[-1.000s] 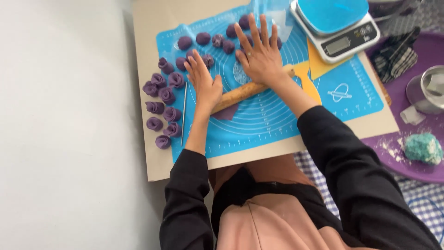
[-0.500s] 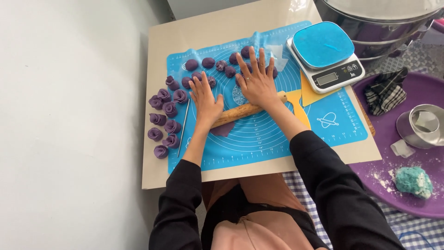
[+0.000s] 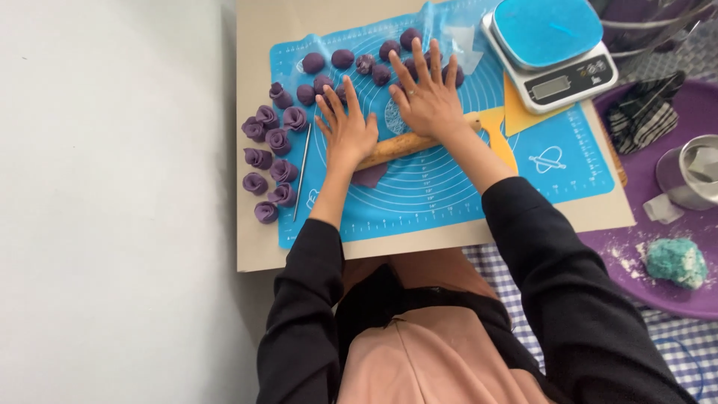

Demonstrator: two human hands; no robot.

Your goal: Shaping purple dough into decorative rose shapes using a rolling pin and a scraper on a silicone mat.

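Note:
Both palms press flat on a wooden rolling pin (image 3: pixel 390 150) lying across a blue silicone mat (image 3: pixel 449 194). My left hand (image 3: pixel 345 127) covers the pin's left part, fingers spread. My right hand (image 3: pixel 428 97) rests on its right part, fingers spread too. A flattened piece of purple dough (image 3: pixel 369 176) shows just under the pin, near my left wrist. Several purple dough balls (image 3: pixel 342 58) lie on the mat beyond my fingers. Several rose-shaped purple dough pieces (image 3: pixel 268 161) sit at the mat's left edge.
A thin metal stick (image 3: pixel 302 170) lies beside the roses. A yellow scraper (image 3: pixel 508 123) sits right of the pin. A blue-topped kitchen scale (image 3: pixel 550 49) stands at the back right. On a purple tray (image 3: pixel 636 172) are a metal cup (image 3: pixel 688 172) and a teal dough lump (image 3: pixel 675 260).
The view has shifted, so the board sits further left in frame. Both hands stay flat on the pin, which has rolled slightly toward me over the purple dough.

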